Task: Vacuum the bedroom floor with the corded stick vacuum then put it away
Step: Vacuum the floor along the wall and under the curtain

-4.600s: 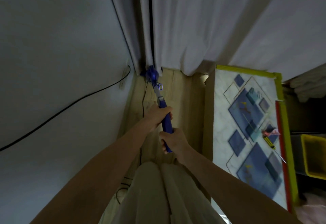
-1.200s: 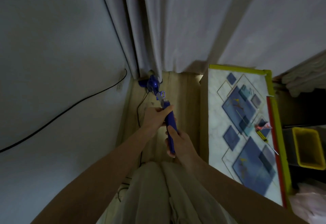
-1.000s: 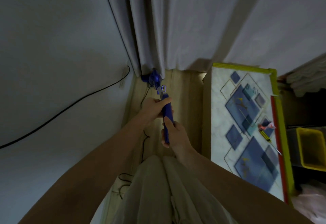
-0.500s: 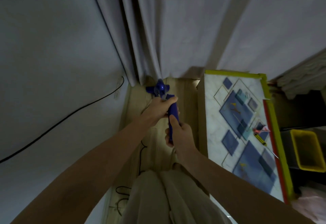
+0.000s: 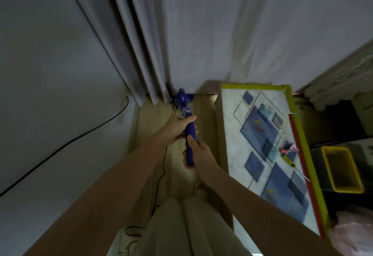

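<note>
Head view, floor strip: a narrow band of wood floor (image 5: 203,114) runs from the person's legs to the curtain, walled in on both sides.
Head view, left edge: the pale wall (image 5: 50,94) closes the strip on the left; a black cord (image 5: 80,136) runs across the wall toward a socket low beside the curtain.
Head view, far edge: the grey curtain (image 5: 181,33) hangs to the floor and ends the strip.
Head view, right edge: the bench (image 5: 228,114), its top printed with blue squares and edged in yellow and red, stands just beside the strip; a screwdriver (image 5: 289,161) lies on it near the right rim.
Head view, beyond the bench: a yellow bin (image 5: 341,169) sits lower down on the right.
Head view, stick vacuum (image 5: 190,134): blue, slanted away from the person, its head at the foot of the curtain in the corner where curtain and floor meet.
Head view, left hand (image 5: 177,128): fingers curled round the upper part of the handle, gripping it, ahead of the other hand.
Head view, right hand (image 5: 198,154): fingers wrapped round the lower end of the handle, thumb laid along its top, just behind the left hand.
Head view, floor cord: a thin black vacuum cord (image 5: 163,167) trails along the strip's left side and coils near the legs.
</note>
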A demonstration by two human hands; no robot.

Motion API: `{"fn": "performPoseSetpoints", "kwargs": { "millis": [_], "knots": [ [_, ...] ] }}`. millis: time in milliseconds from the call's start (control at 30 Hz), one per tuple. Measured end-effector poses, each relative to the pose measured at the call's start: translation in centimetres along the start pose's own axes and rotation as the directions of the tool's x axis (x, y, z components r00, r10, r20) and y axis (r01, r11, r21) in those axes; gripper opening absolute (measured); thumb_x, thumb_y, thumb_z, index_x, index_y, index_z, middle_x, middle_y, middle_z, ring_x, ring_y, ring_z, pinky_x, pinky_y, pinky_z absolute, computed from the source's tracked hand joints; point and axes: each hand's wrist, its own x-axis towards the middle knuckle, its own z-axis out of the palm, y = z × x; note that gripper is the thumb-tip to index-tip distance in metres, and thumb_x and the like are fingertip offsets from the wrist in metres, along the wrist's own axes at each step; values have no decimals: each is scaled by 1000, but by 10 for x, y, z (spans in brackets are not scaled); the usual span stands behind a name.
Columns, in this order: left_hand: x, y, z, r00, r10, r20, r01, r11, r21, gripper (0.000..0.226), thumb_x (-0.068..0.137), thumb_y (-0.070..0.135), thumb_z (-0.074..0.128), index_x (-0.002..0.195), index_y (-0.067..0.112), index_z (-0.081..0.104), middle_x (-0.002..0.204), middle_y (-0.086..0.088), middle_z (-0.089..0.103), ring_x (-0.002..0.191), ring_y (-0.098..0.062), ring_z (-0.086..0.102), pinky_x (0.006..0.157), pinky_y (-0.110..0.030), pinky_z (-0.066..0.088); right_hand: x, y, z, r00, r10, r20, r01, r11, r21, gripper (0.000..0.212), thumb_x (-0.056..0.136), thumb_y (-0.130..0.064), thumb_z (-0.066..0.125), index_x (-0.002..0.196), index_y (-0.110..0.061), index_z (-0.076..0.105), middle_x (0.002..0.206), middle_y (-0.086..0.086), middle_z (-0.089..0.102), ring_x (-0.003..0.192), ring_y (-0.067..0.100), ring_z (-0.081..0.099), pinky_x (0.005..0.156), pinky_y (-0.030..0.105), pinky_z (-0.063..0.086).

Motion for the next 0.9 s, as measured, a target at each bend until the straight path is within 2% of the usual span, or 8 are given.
{"fn": "performPoseSetpoints", "kwargs": {
  "millis": [100, 233, 300, 367, 467, 567, 700, 900],
  "knots": [
    [16, 19, -6, 999, 36, 39, -36, 999, -4, 26, 91, 24, 65, 89, -2, 64, 75, -12, 67, 63, -20, 66, 66, -31, 54, 16, -18, 4, 999, -21, 45, 20, 1000, 24, 21, 101, -37, 45, 100, -16, 49, 91, 7, 54, 73, 14, 55, 56, 26, 47],
    [23, 32, -14, 999, 29, 27, -29, 999, -14, 28, 92, 24, 63, 97, -4, 60, 79, -14, 65, 71, -24, 63, 76, -37, 53, 16, -34, 11, 997, -39, 62, 41, 998, -38, 26, 101, -38, 43, 108, -13, 47, 95, 10, 53, 67, 12, 55, 54, 22, 48],
    [18, 30, -12, 999, 32, 29, -32, 999, 11, 28, 95, 23, 59, 98, -5, 59, 79, -15, 65, 71, -24, 63, 73, -35, 53, 12, -33, 8, 998, -43, 49, 47, 995, -86, 28, 101, -39, 43, 111, -12, 48, 99, 9, 53, 68, 10, 54, 48, 17, 45],
    [10, 28, 1, 998, 55, 34, -56, 997, 47, 27, 96, 22, 57, 94, -5, 60, 78, -15, 64, 66, -21, 64, 62, -28, 54, 2, -32, -1, 999, -43, -1, 43, 996, -83, 26, 101, -38, 43, 107, -14, 49, 99, 8, 53, 70, 10, 52, 45, 15, 43],
    [-2, 30, 30, 991, 121, 51, -124, 991, 44, 30, 96, 21, 56, 95, -8, 59, 77, -17, 63, 60, -18, 65, 54, -24, 52, -17, -37, -21, 994, -76, -77, 77, 997, 15, 22, 100, -36, 47, 92, -16, 52, 82, 5, 53, 62, 9, 48, 48, 18, 42],
    [-13, 32, 50, 986, 139, 89, -141, 990, 20, 35, 96, 22, 56, 104, -12, 58, 77, -18, 63, 59, -19, 65, 53, -23, 51, -34, -42, -34, 992, -73, -105, 81, 994, 75, 22, 99, -35, 49, 88, -16, 51, 76, 3, 52, 59, 10, 48, 49, 19, 43],
    [-18, 34, 55, 983, 118, 141, -124, 992, 37, 34, 96, 22, 56, 101, -12, 58, 77, -18, 63, 58, -19, 65, 53, -23, 52, -39, -44, -36, 993, -46, -105, 58, 992, 111, 19, 100, -35, 48, 91, -18, 50, 79, 4, 53, 62, 11, 49, 49, 21, 43],
    [2, 40, 52, 984, 77, 162, -88, 994, 68, 34, 95, 24, 58, 102, -9, 59, 80, -16, 68, 69, -22, 69, 63, -29, 54, -22, -46, -41, 993, -54, -106, 59, 997, 49, 20, 100, -40, 45, 94, -22, 49, 89, 7, 55, 65, 12, 52, 46, 18, 43]
  ]
}}
